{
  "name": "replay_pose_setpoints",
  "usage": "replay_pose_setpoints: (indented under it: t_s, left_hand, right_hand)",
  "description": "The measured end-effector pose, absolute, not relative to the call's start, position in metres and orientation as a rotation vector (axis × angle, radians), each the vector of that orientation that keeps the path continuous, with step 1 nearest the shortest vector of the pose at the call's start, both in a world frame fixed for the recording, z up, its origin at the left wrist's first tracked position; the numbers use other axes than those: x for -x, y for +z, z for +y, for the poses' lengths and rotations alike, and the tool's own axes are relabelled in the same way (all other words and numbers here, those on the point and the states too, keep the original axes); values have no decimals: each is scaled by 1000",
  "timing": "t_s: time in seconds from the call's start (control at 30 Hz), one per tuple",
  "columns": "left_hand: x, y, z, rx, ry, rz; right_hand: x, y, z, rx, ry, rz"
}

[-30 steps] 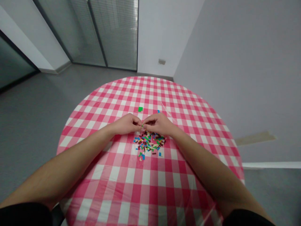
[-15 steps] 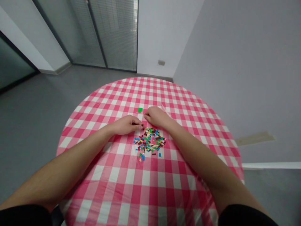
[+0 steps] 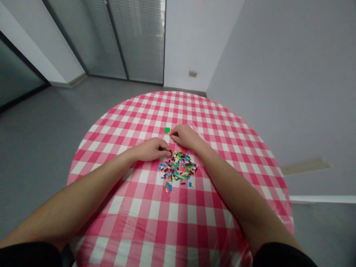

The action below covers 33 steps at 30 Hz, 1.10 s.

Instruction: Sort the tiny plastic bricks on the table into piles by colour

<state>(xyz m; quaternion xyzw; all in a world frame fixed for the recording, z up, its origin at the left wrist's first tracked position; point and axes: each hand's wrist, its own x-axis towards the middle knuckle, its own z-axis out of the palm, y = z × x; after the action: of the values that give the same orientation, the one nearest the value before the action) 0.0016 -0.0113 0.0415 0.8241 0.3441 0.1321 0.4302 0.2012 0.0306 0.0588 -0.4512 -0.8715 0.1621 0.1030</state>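
My left hand (image 3: 152,149) is closed in a pinch at the upper left edge of a pile of small toy bricks (image 3: 178,166). Between its thumb and fingers is a small dark brown brick, mostly covered by the fingertips. My right hand (image 3: 183,134) lies just beyond the pile, its fingers curled together; whatever they hold, if anything, is hidden. Close to the right fingertips, on their left, lies a flat green piece (image 3: 167,130). The pile mixes brown, green, blue, white and yellow bricks.
A red-and-white checked cloth (image 3: 155,226) covers the round table. Separate from the pile, on its near side, lie a blue and white piece (image 3: 190,184), a brown brick (image 3: 183,183) and a small blue-green cluster (image 3: 168,186). Walls and a glass partition (image 3: 139,44) stand behind the table.
My left hand has lowered slightly toward the pile, the brown brick still in its pinch. The right hand stays almost in place beside the green piece. The view has shifted a little.
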Motion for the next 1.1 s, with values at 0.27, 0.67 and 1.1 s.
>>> replay_pose_setpoints:
  t_s: [0.27,0.67,1.1]
  left_hand:
    - [-2,45,-14,-2029,317,891]
    - [-2,42,-13,-2050,336,891]
    - [-2,42,-14,-2033,339,901]
  right_hand:
    - [-200,47,30,1382,376,-2499]
    - [-199,42,29,1342,248,-2604]
    - [-200,42,29,1331,196,-2600]
